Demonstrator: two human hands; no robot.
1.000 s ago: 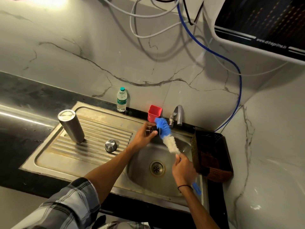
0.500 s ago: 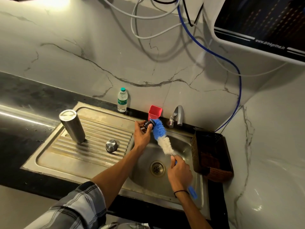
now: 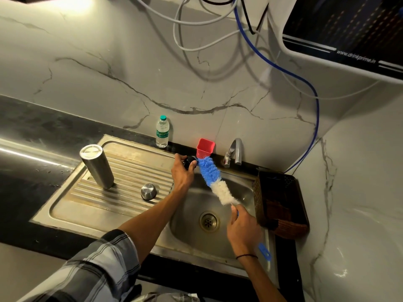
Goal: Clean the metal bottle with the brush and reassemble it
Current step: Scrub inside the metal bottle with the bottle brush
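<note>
My right hand (image 3: pixel 243 225) wraps the blue handle of the bottle brush (image 3: pixel 214 182), low over the sink basin (image 3: pixel 192 216) so drips fall toward the drain and my wrist has open room to swing. Farther out, my left hand (image 3: pixel 182 173) pinches a small black stopper (image 3: pixel 189 161) against the blue bristle tip, above the basin's back rim. Left of it, on the ridged drainboard (image 3: pixel 122 171), the metal bottle (image 3: pixel 97 166) stands inverted, I judge to drain, its steel cap (image 3: pixel 148 191) just beside. A red cup (image 3: pixel 205 147) and the tap (image 3: pixel 234 152) crowd the wall behind.
</note>
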